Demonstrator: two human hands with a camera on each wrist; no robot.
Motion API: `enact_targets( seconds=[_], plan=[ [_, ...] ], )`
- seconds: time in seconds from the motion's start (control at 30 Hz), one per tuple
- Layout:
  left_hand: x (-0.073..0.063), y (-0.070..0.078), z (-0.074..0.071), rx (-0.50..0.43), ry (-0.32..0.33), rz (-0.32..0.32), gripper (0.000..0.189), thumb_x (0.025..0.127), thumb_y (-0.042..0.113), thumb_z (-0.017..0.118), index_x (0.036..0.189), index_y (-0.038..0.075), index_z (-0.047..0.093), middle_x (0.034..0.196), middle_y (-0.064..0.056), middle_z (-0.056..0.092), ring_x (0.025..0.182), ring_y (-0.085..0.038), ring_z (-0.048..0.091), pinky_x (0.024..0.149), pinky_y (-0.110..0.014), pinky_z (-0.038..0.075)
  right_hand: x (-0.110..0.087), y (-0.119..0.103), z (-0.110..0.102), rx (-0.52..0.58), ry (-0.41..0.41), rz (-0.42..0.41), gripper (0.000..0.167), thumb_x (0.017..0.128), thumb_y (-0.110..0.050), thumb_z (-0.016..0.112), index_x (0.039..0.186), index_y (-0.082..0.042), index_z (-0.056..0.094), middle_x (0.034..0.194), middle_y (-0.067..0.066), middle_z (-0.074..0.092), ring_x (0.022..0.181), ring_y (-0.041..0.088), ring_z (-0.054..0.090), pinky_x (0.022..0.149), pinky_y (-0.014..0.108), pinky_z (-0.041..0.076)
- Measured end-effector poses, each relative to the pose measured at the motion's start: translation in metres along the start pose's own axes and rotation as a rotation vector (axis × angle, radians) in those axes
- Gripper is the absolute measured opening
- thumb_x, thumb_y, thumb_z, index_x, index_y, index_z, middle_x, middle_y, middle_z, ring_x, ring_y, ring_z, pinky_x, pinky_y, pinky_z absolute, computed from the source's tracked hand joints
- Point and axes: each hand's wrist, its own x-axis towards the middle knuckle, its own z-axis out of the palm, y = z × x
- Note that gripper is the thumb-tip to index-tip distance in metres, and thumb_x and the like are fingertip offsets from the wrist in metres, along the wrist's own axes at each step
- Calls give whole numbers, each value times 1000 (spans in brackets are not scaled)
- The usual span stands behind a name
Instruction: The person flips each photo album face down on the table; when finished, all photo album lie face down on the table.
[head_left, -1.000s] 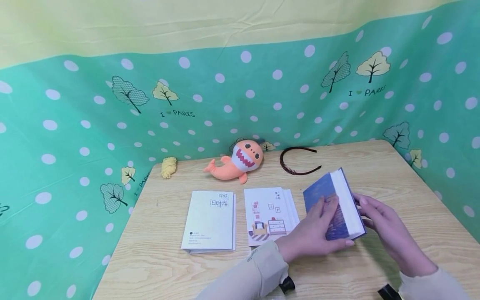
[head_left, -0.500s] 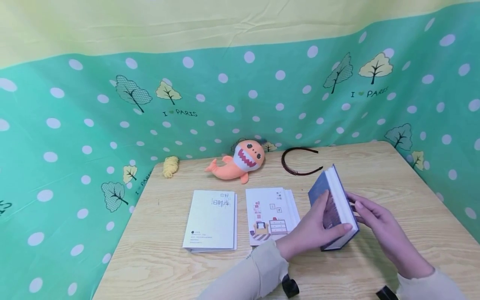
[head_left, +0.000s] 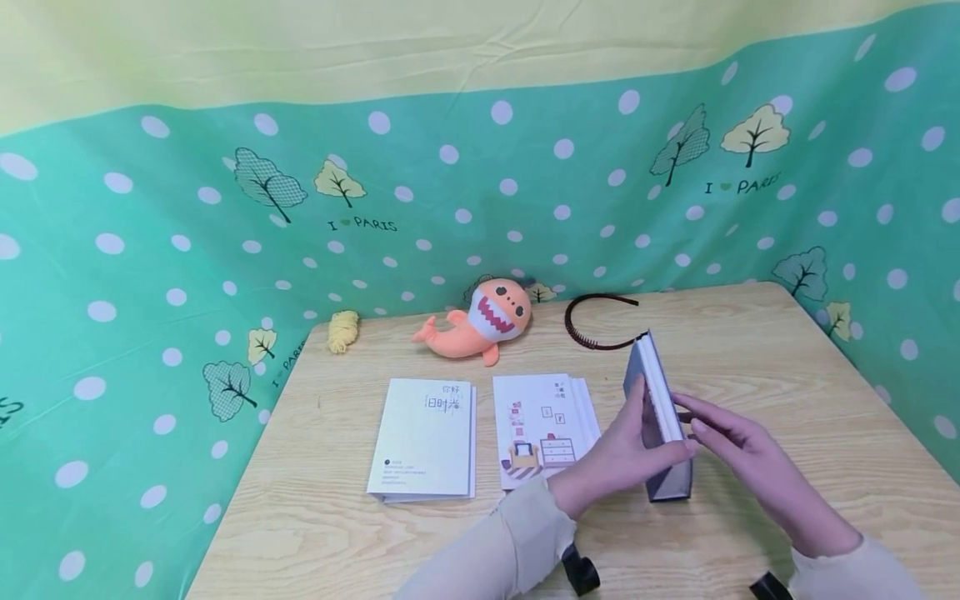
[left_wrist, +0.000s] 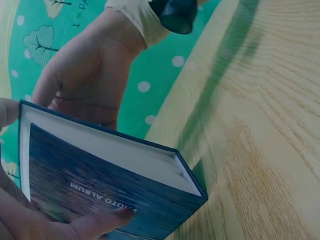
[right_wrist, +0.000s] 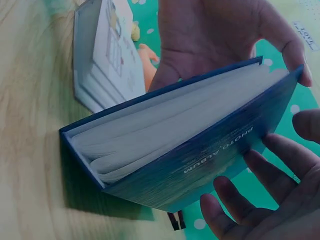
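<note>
A thick blue photo album is held on edge at the table's right, its white page edges facing up. The frames leave unclear whether its lower edge touches the wood. My left hand grips it, with the fingers along the left cover and the thumb hooked over to the far cover. My right hand is at the other side; in the right wrist view its fingertips touch the cover lettered PHOTO ALBUM, the thumb standing off. The left wrist view shows the left fingers lying against the opposite cover.
Left of the album lie a white album with a room drawing and another white album. Farther back are an orange shark plush, a dark headband and a yellow yarn bundle. A green dotted cloth hangs behind.
Both hands have turned the blue album from a leaning tilt to nearly vertical and shifted it slightly left. The right hand follows its cover leftward. The other things stay put.
</note>
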Motion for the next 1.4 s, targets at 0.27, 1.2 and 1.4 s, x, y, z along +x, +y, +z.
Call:
enact_targets(
  seconds=[0.27,1.2,1.4],
  plan=[
    [-3,3,2,-30,88,-89,101,83,25,69,154,43,-1,146,-1,37,123,-12,48,89,-26,49,-3,12,0,-91,-54,57,47,102,-15,51,148,-14,43,146,-5,47,120,-2,49,89,18,45],
    [-8,-23,1,186,106,-129,123,71,0,78,154,6,-13,157,-11,28,137,-16,36,112,-27,28,-8,38,-15,-370,-121,77,93,76,-24,83,154,-18,32,153,39,4,128,70,13,88,82,20],
    [-6,-37,6,253,94,-127,134,64,4,86,152,0,-14,150,-8,40,131,-13,43,109,-24,32,-8,42,-19,-455,-121,121,96,74,-33,84,153,-18,32,148,44,14,125,70,21,88,81,24]
  ],
)
